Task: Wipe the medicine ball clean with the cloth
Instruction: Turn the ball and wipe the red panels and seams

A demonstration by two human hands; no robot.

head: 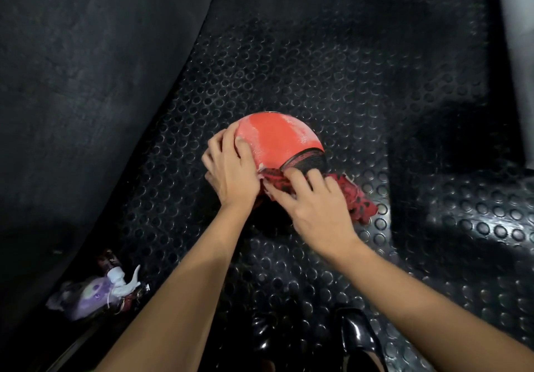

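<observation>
The red ball (277,137) is seen resting on a black studded rubber mat (318,68), near the middle of the view; pale, wet-looking smears are visible along its upper and left edges, and a black textured band (307,160) is seen on its lower right. The ball's left side is gripped by the left hand (231,172), fingers curled over the surface. A red cloth with dark pattern (355,195) is bunched against the ball's near side, just below the band, and trails out to the ball's right onto the mat. The cloth is pressed against the ball by the right hand (312,207), fingers spread and bent over the fabric; whether it is pinched or only pressed cannot be told. The two hands are close together, almost touching at the ball's near side. Well below and left of the ball, a spray bottle with white trigger (122,283) is seen lying on a purple and white rag (83,299). A glossy black shoe (358,340) is visible below the ball, at the bottom edge. A dark smooth surface (86,68) runs to the ball's left.
</observation>
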